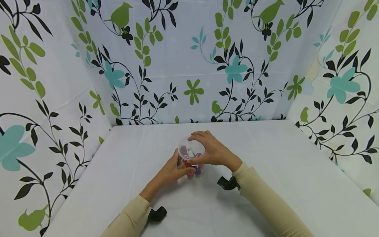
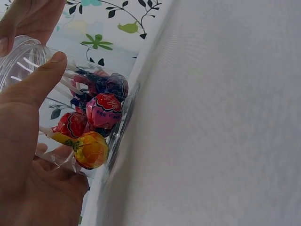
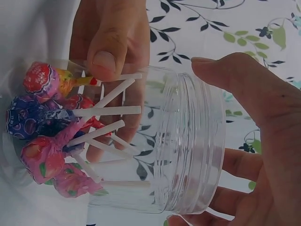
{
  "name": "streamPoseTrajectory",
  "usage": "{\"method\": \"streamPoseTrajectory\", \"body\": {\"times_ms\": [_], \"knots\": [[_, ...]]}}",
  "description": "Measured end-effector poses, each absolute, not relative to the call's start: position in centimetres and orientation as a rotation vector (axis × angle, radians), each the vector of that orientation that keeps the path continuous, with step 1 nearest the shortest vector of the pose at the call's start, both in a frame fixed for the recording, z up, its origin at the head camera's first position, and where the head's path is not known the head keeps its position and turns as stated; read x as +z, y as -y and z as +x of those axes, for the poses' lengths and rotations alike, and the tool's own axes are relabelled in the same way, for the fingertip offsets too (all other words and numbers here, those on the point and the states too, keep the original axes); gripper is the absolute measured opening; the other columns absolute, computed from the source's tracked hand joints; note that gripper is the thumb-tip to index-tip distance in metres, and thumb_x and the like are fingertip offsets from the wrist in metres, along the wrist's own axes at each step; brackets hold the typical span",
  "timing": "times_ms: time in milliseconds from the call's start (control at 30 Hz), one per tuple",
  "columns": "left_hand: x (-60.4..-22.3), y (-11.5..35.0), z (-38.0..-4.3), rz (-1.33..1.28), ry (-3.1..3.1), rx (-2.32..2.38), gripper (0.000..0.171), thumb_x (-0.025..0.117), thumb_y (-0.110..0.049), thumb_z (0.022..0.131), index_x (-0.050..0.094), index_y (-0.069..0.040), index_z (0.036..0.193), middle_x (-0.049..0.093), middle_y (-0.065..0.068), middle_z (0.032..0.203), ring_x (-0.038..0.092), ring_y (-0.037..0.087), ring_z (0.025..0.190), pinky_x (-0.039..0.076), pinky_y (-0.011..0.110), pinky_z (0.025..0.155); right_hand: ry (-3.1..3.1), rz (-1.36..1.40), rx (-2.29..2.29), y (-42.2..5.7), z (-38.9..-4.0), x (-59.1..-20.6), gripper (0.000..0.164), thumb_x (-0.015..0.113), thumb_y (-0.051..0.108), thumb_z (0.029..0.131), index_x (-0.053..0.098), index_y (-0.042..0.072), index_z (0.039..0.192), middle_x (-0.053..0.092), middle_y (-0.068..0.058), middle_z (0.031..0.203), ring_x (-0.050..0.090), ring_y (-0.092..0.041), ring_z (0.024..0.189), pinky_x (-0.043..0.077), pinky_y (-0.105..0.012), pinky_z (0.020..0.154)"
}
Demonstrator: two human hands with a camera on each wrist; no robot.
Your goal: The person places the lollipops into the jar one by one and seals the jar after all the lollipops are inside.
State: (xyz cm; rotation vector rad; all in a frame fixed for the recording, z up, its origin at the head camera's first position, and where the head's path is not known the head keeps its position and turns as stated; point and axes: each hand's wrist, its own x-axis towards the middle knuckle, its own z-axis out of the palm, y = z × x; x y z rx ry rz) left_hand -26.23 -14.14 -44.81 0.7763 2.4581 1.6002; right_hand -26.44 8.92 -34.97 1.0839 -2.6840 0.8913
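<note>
A clear plastic jar (image 3: 155, 200) with several wrapped lollipops (image 3: 42, 157) inside stands upright between my hands, close over the white table. The candy heads, red, pink, blue and yellow-orange, lie at the bottom, and their white sticks point up toward the mouth. My left hand (image 1: 170, 169) grips the jar's side, thumb across the front and fingers behind it. Around the clear screw lid (image 3: 209, 141) at the top, my right hand (image 1: 214, 151) curls with its thumb and fingers on opposite sides of the rim. In the right wrist view the lid sits on the jar's mouth.
A white cloth covers the table (image 1: 251, 141). Patterned curtains (image 1: 177, 65) with leaves and birds stand along the back and both sides. A black wrist mount (image 1: 158, 214) is on the left sleeve, another mount (image 1: 228, 183) on the right.
</note>
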Motion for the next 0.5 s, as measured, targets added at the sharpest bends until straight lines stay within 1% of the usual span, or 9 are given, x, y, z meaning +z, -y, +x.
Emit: {"method": "streamPoseTrajectory", "body": {"times_ms": [67,200,300,333,367,433,500], "knots": [[-44.87,14.16,-26.25,0.779,-2.45,1.604,0.096,0.082,-0.037,0.093,0.019,-0.017,0.162,0.057,0.001,0.138,0.059,0.015,0.12,0.046,0.044,0.108,2.686,1.085,0.887,-8.93,-26.43,-34.99,0.073,0.09,0.038,0.082,0.061,0.008,0.141,0.049,-0.014,0.153,0.042,-0.03,0.136,0.045,-0.053,0.107],[-44.86,14.18,-26.2,0.797,-2.419,1.611,0.097,0.082,-0.034,0.093,0.017,-0.015,0.163,0.053,0.005,0.146,0.055,0.017,0.128,0.041,0.045,0.112,2.702,1.092,0.889,-8.95,-26.54,-35.09,0.071,0.09,0.038,0.082,0.062,0.009,0.141,0.05,-0.013,0.153,0.042,-0.031,0.136,0.045,-0.053,0.107],[-44.84,14.17,-26.16,0.802,-2.413,1.604,0.097,0.082,-0.035,0.093,0.017,-0.016,0.163,0.05,0.006,0.15,0.052,0.017,0.133,0.038,0.046,0.115,2.714,1.109,0.896,-9.04,-26.68,-35.16,0.071,0.09,0.037,0.082,0.062,0.009,0.141,0.05,-0.014,0.153,0.042,-0.032,0.136,0.045,-0.053,0.107],[-44.84,14.17,-26.15,0.8,-2.418,1.599,0.097,0.082,-0.036,0.093,0.017,-0.017,0.163,0.051,0.006,0.149,0.053,0.018,0.132,0.04,0.047,0.114,2.714,1.115,0.896,-9.11,-26.76,-35.21,0.071,0.09,0.038,0.082,0.062,0.01,0.141,0.05,-0.013,0.153,0.041,-0.032,0.137,0.044,-0.053,0.107],[-44.82,14.17,-26.11,0.803,-2.421,1.597,0.096,0.082,-0.037,0.092,0.018,-0.018,0.162,0.05,0.006,0.149,0.051,0.018,0.134,0.039,0.047,0.114,2.713,1.123,0.9,-9.2,-26.79,-35.2,0.071,0.09,0.039,0.083,0.062,0.01,0.141,0.05,-0.013,0.153,0.041,-0.033,0.138,0.043,-0.055,0.108],[-44.81,14.15,-26.12,0.812,-2.426,1.59,0.097,0.082,-0.038,0.092,0.018,-0.019,0.162,0.05,0.005,0.15,0.049,0.017,0.136,0.038,0.048,0.115,2.711,1.142,0.917,-9.38,-26.92,-35.25,0.072,0.089,0.039,0.083,0.061,0.009,0.142,0.049,-0.015,0.153,0.039,-0.035,0.141,0.036,-0.058,0.113],[-44.81,14.13,-26.13,0.824,-2.431,1.584,0.097,0.082,-0.038,0.092,0.018,-0.02,0.162,0.05,0.005,0.151,0.046,0.016,0.139,0.036,0.049,0.116,2.713,1.16,0.944,-9.55,-27.04,-35.33,0.072,0.088,0.039,0.084,0.06,0.008,0.143,0.048,-0.015,0.155,0.037,-0.035,0.145,0.031,-0.061,0.116]]}}
